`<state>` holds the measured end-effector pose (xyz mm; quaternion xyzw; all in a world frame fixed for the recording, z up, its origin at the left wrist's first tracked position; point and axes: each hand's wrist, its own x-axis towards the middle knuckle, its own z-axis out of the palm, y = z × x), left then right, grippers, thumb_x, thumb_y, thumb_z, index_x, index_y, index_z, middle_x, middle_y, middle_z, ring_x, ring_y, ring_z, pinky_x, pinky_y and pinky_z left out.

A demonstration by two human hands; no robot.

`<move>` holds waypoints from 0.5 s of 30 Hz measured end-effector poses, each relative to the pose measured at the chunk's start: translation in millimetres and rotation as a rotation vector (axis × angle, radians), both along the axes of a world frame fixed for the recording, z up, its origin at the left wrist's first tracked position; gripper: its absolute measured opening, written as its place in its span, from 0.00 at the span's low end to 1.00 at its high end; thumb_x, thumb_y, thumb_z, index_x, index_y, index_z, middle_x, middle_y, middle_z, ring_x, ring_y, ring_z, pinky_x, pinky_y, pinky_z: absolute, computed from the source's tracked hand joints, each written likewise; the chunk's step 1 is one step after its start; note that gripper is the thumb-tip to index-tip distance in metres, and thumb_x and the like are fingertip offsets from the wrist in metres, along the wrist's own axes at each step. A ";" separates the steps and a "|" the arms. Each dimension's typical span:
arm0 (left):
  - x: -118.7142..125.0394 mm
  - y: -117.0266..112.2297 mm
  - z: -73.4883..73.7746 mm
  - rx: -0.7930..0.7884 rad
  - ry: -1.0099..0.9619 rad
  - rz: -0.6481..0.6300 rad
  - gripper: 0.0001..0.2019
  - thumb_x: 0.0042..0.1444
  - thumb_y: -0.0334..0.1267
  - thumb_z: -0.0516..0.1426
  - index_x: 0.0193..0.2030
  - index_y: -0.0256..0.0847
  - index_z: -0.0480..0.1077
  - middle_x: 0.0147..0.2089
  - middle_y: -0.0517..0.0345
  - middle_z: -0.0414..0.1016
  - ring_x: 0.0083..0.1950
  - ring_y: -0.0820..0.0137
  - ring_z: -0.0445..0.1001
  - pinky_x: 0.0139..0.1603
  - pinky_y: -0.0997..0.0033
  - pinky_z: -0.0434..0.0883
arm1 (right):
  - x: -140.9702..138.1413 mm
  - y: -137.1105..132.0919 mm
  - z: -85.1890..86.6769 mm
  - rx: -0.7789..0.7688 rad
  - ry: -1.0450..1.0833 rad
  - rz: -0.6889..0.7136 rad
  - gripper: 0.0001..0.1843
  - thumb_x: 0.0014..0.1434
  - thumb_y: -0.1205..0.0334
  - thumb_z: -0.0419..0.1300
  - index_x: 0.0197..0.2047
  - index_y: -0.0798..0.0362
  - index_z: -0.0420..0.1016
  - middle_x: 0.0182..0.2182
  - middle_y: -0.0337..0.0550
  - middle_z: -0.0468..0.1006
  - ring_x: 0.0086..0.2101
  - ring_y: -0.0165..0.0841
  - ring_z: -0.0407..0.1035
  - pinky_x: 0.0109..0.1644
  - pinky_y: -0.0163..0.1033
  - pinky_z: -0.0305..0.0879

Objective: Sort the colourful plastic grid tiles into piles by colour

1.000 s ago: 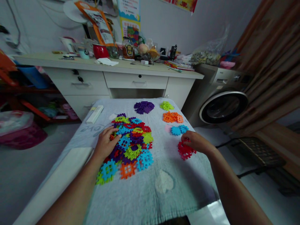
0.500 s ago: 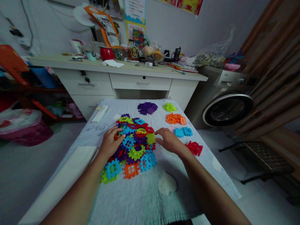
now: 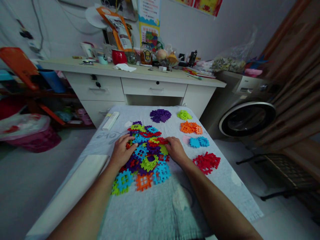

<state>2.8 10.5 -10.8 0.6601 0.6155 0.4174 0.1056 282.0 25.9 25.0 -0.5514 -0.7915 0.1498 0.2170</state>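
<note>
**At opposite sides of a multicoloured heap of notched plastic tiles [image 3: 150, 151]**

To be read from the middle of that heap, with twelve o'clock pointing away. Nearest, toward six o'clock, pale grey-blue cloth [image 3: 140, 213] spread over the bench. Toward eight, a long flat white strip [image 3: 80, 176]. Along the heap's near rim, a square orange lattice tile [image 3: 143, 182] at six, flanked by a square sky-blue lattice tile [image 3: 124, 180] at seven and another sky-blue one at five.

Against the heap at nine o'clock, the left hand [image 3: 122, 152], open, with thumb and fingers apart, touching tiles. At three o'clock, the right hand [image 3: 175, 149], with bent fingertips at a red tile on the heap's edge; impossible to tell whether gripped or only touched.

Well apart from the heap, in an arc of single colours: a bright red pile [image 3: 207, 162] at half past three, a small sky-blue group [image 3: 199, 142] just short of three, an orange pile [image 3: 189, 127] at two, a lime-green pile [image 3: 184, 115] at half past one, a dark purple pile [image 3: 160, 115] near half past twelve. At half past ten, a slim white box-like bar [image 3: 110, 121].

Beyond the bench, a white drawer unit [image 3: 155, 87] at twelve and a grey front-loading washing machine [image 3: 231, 90] at two.
</note>
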 end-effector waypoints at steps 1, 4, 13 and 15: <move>0.0 -0.1 0.0 -0.002 -0.001 0.002 0.18 0.55 0.51 0.57 0.47 0.43 0.74 0.59 0.49 0.68 0.62 0.55 0.66 0.66 0.49 0.59 | 0.2 -0.4 -0.8 0.005 0.014 -0.005 0.13 0.59 0.69 0.56 0.47 0.54 0.75 0.43 0.48 0.76 0.47 0.37 0.66 0.54 0.40 0.58; 0.0 -0.2 -0.3 0.000 -0.002 0.002 0.18 0.55 0.51 0.56 0.47 0.43 0.74 0.59 0.49 0.68 0.62 0.55 0.65 0.66 0.49 0.59 | 0.8 -2.6 -1.4 0.021 0.072 -0.010 0.11 0.57 0.70 0.57 0.44 0.54 0.75 0.40 0.47 0.75 0.45 0.37 0.66 0.52 0.40 0.59; -1.1 1.7 -2.0 0.025 0.000 -0.010 0.18 0.55 0.51 0.56 0.46 0.43 0.74 0.58 0.48 0.69 0.61 0.55 0.67 0.65 0.49 0.61 | 9.8 -11.4 6.3 0.106 0.264 -0.007 0.11 0.55 0.74 0.56 0.39 0.52 0.73 0.38 0.45 0.71 0.41 0.35 0.67 0.50 0.40 0.62; -1.0 2.0 -1.9 0.030 -0.002 -0.009 0.17 0.55 0.51 0.57 0.46 0.43 0.74 0.57 0.49 0.69 0.61 0.55 0.67 0.65 0.49 0.61 | 17.2 -13.4 13.3 0.128 0.266 0.008 0.10 0.56 0.73 0.56 0.39 0.52 0.73 0.38 0.45 0.72 0.42 0.35 0.67 0.49 0.41 0.62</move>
